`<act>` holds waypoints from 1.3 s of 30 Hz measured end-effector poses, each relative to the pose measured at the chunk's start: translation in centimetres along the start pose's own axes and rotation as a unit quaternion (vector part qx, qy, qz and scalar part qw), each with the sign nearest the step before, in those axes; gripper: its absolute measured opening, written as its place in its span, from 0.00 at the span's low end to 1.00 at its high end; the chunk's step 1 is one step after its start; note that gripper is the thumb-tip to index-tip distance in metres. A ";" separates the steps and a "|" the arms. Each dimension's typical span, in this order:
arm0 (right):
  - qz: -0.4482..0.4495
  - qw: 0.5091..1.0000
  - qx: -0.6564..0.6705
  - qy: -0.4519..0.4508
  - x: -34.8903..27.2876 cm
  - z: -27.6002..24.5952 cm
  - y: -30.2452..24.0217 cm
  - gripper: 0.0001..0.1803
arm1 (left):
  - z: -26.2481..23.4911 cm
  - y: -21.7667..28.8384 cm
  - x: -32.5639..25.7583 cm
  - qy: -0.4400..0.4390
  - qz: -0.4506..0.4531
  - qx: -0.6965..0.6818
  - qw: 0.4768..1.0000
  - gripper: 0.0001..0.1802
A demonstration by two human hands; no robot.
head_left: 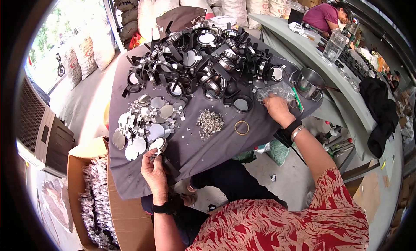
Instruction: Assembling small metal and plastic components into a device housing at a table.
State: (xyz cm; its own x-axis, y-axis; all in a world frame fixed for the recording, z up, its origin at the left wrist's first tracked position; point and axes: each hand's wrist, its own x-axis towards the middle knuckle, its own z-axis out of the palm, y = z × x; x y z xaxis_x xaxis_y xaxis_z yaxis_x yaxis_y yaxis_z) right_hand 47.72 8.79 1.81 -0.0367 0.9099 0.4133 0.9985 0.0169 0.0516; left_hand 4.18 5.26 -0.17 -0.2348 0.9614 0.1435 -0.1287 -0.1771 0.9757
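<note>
Between the fingers of my left hand (154,171) is a round metal-rimmed part (158,143) with a black strap-like handle, held at the table's near left edge. My right hand (278,109) is at the right side, its bent fingers on a crinkled clear plastic bag (277,91); the fingertips are partly hidden. Loose flat metal discs (136,148) lie in a pile just beyond my left hand. A heap of small metal clips (210,123) sits mid-table, with a yellow rubber band (242,128) beside it. Several similar black-handled round parts (208,60) are piled at the back.
Near my right hand are a green-handled tool (298,99) and a metal mug (308,81). A cardboard box (89,148) of shiny parts stands at left, below an air cooler (43,125). Another person (320,18) works at the long side table (299,43); sacks (234,8) line the back.
</note>
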 end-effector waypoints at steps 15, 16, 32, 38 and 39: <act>-0.036 0.999 0.017 -0.025 1.3 -0.2 -0.3 0.06 | 0.1 0.2 -0.2 -0.015 -0.030 -0.002 0.999 0.08; -0.015 0.998 0.052 -0.023 1.4 -0.7 -1.2 0.06 | -0.2 0.3 -0.2 -0.008 -0.029 0.001 1.000 0.08; 0.091 0.594 0.784 -0.158 0.3 -1.0 -29.4 0.01 | -0.1 -0.4 0.3 0.004 -0.013 0.004 1.000 0.08; 0.101 0.591 0.788 -0.141 -0.1 0.1 -31.4 0.02 | -0.4 -0.6 0.2 -0.002 -0.015 0.001 1.000 0.09; 0.102 0.592 0.787 -0.142 -0.2 0.2 -31.3 0.02 | -0.4 -0.5 0.2 -0.003 -0.018 -0.001 1.000 0.09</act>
State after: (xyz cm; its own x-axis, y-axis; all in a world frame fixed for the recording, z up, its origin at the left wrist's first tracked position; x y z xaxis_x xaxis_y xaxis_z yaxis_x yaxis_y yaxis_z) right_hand 16.44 8.17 -0.09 -0.1249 0.9886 0.0836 -0.2097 0.0561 -0.9762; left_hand 3.80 5.46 -0.68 -0.2237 0.9684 0.1102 -0.1394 -0.1437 0.9798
